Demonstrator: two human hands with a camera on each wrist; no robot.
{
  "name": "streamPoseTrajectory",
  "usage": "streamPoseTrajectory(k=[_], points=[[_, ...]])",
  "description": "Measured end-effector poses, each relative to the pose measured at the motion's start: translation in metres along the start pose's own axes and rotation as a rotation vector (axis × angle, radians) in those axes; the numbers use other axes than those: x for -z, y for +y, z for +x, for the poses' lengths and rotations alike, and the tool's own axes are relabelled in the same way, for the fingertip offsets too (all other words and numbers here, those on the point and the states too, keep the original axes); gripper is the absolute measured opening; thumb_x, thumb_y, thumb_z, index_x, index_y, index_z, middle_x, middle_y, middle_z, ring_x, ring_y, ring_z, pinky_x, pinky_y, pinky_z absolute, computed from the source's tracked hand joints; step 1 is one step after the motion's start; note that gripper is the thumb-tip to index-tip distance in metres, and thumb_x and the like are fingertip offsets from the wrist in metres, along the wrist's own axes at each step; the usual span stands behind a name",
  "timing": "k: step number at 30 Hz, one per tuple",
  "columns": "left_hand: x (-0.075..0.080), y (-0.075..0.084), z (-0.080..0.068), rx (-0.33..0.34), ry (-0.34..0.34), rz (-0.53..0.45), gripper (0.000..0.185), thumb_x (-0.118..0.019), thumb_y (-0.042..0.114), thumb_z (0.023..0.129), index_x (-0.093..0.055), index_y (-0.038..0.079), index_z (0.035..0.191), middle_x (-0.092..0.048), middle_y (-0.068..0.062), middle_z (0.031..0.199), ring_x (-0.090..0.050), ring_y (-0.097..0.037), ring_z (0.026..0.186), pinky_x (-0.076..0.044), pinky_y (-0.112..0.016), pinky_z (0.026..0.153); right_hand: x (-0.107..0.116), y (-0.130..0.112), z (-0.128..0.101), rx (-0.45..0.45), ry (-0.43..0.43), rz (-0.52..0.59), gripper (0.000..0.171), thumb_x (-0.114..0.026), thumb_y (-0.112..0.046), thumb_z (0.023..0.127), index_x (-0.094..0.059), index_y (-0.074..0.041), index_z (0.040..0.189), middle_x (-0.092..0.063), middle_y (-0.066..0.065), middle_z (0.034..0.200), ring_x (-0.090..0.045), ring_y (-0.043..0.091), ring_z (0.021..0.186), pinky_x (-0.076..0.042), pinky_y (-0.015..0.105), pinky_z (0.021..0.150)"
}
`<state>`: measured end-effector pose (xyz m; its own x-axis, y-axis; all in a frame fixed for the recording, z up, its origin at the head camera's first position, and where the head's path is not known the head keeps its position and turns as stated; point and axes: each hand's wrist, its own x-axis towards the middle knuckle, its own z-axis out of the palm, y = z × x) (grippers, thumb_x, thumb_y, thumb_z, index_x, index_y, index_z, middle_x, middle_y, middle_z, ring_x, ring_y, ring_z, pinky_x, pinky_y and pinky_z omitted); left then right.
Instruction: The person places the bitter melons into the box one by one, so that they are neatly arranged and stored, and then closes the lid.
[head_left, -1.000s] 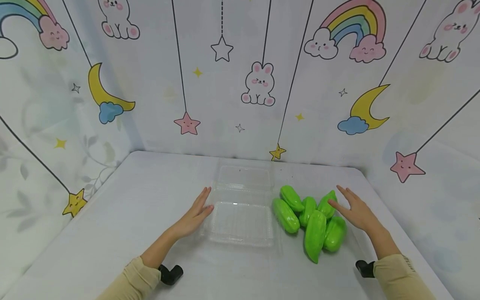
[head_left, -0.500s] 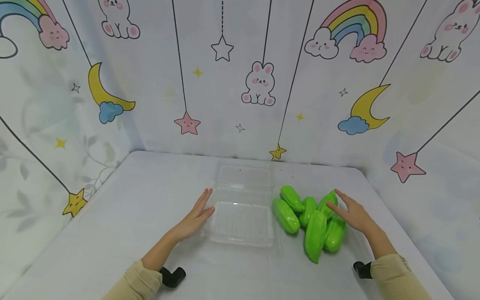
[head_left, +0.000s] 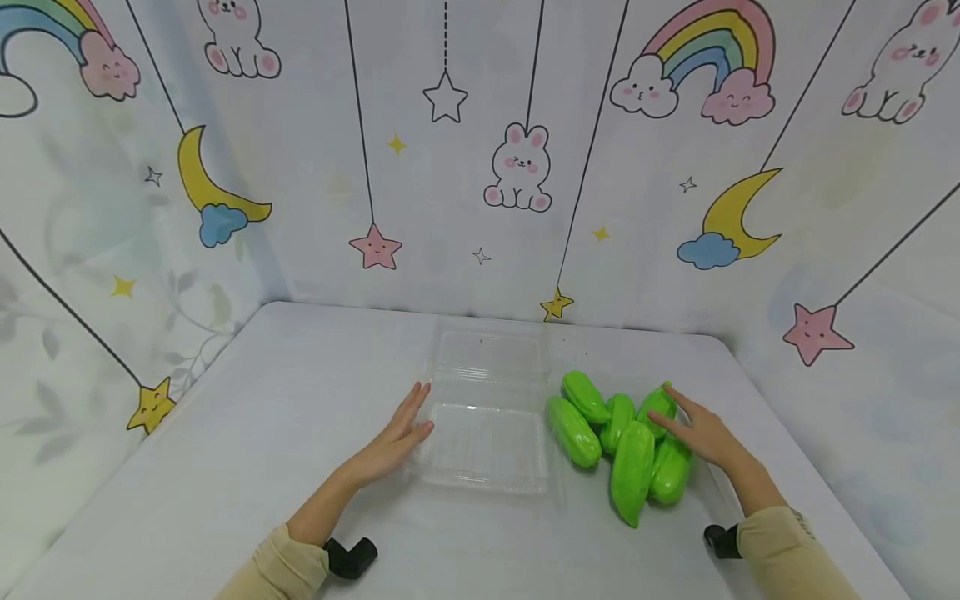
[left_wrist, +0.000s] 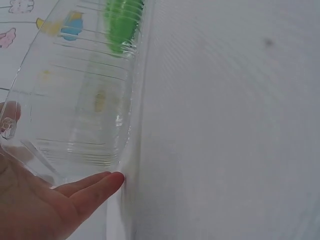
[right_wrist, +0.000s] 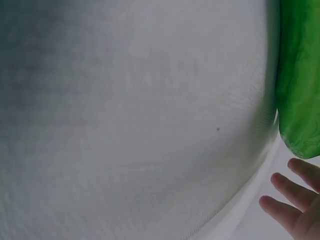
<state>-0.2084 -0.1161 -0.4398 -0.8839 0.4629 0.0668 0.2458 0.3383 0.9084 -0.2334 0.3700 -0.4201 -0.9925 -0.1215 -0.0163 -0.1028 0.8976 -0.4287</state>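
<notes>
Nearest me, two black wrist-camera mounts (head_left: 349,557) sit low over the white worktop (head_left: 247,433). My left hand (head_left: 393,440) lies flat, fingers straight and together, pressed against the left wall of the clear plastic clamshell box (head_left: 483,446), which lies open in the middle with its lid half (head_left: 489,357) folded out behind. My right hand (head_left: 701,433) has its fingers extended and slightly spread, holding nothing — the fingertips rest on the pile of green toy peppers (head_left: 622,437) just right of the box. My worry is the box: it looks light and thin, so a nudge from the left palm could slide it into the peppers, and they look glossy enough to roll off the heap under a sideways press.
</notes>
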Motion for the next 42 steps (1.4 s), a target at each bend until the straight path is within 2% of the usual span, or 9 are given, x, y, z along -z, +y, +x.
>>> streamPoseTrajectory(k=[6, 12, 16, 18, 24, 29, 36, 42], points=[[-0.002, 0.000, 0.000, -0.012, 0.017, 0.011, 0.062, -0.038, 0.029, 0.100, -0.002, 0.017, 0.149, 0.013, -0.009, 0.152, 0.008, -0.029, 0.137, -0.014, -0.054, 0.106, -0.001, -0.002, 0.001, -0.016, -0.039, -0.012, 0.078, -0.044, -0.052, 0.091, -0.021, 0.001, 0.143, -0.026, 0.040, 0.135, -0.028, 0.059, 0.118, -0.028, 0.069, 0.087], [-0.003, -0.001, 0.000, -0.026, 0.024, 0.041, 0.062, -0.039, 0.029, 0.099, -0.002, 0.020, 0.148, 0.014, -0.008, 0.152, 0.009, -0.030, 0.137, -0.012, -0.058, 0.104, -0.002, -0.004, 0.001, -0.011, -0.067, -0.034, 0.078, -0.044, -0.052, 0.091, -0.020, 0.000, 0.143, -0.034, 0.043, 0.127, -0.037, 0.058, 0.112, -0.034, 0.067, 0.082], [-0.002, 0.017, -0.006, -0.008, 0.011, 0.045, 0.062, -0.039, 0.023, 0.100, -0.002, 0.015, 0.148, 0.014, -0.010, 0.151, 0.011, -0.032, 0.137, -0.008, -0.060, 0.103, -0.004, -0.002, 0.001, -0.002, -0.070, -0.042, 0.078, -0.045, -0.051, 0.091, -0.019, 0.000, 0.143, -0.035, 0.044, 0.126, -0.037, 0.059, 0.111, -0.035, 0.067, 0.081], [-0.002, 0.018, -0.006, -0.006, 0.012, 0.047, 0.061, -0.038, 0.022, 0.100, -0.001, 0.014, 0.148, 0.015, -0.011, 0.151, 0.011, -0.031, 0.137, -0.007, -0.060, 0.104, -0.005, -0.001, 0.001, 0.001, -0.068, -0.042, 0.078, -0.045, -0.051, 0.091, -0.019, 0.000, 0.143, -0.035, 0.044, 0.126, -0.037, 0.059, 0.111, -0.034, 0.067, 0.082], [-0.004, -0.005, 0.001, -0.044, 0.042, 0.077, 0.063, -0.040, 0.028, 0.099, -0.004, 0.017, 0.149, 0.013, -0.006, 0.152, 0.010, -0.031, 0.137, -0.007, -0.061, 0.103, -0.005, 0.001, 0.001, 0.018, -0.043, -0.025, 0.077, -0.050, -0.049, 0.089, -0.023, 0.000, 0.143, -0.035, 0.042, 0.127, -0.039, 0.058, 0.111, -0.035, 0.066, 0.082], [-0.004, -0.007, 0.001, -0.056, 0.041, 0.060, 0.064, -0.041, 0.028, 0.098, -0.004, 0.017, 0.149, 0.012, -0.008, 0.152, 0.009, -0.032, 0.137, -0.008, -0.061, 0.103, -0.004, 0.003, 0.002, 0.011, -0.020, 0.004, 0.078, -0.054, -0.048, 0.088, -0.025, 0.000, 0.142, -0.038, 0.041, 0.125, -0.042, 0.054, 0.111, -0.038, 0.063, 0.081], [-0.005, -0.006, 0.001, -0.039, 0.044, 0.063, 0.065, -0.042, 0.031, 0.098, -0.004, 0.017, 0.149, 0.011, -0.006, 0.152, 0.008, -0.029, 0.138, -0.011, -0.057, 0.105, -0.002, 0.003, 0.002, -0.004, -0.017, 0.044, 0.079, -0.056, -0.047, 0.087, -0.025, -0.001, 0.143, -0.040, 0.042, 0.124, -0.042, 0.053, 0.112, -0.038, 0.062, 0.082], [-0.006, -0.007, 0.000, -0.051, 0.047, 0.067, 0.065, -0.043, 0.027, 0.098, -0.004, 0.011, 0.148, 0.010, -0.010, 0.152, 0.008, -0.031, 0.137, -0.011, -0.058, 0.104, -0.001, 0.002, 0.003, -0.024, -0.007, 0.071, 0.081, -0.057, -0.048, 0.086, -0.023, -0.003, 0.144, -0.038, 0.042, 0.126, -0.041, 0.052, 0.112, -0.038, 0.063, 0.082]])
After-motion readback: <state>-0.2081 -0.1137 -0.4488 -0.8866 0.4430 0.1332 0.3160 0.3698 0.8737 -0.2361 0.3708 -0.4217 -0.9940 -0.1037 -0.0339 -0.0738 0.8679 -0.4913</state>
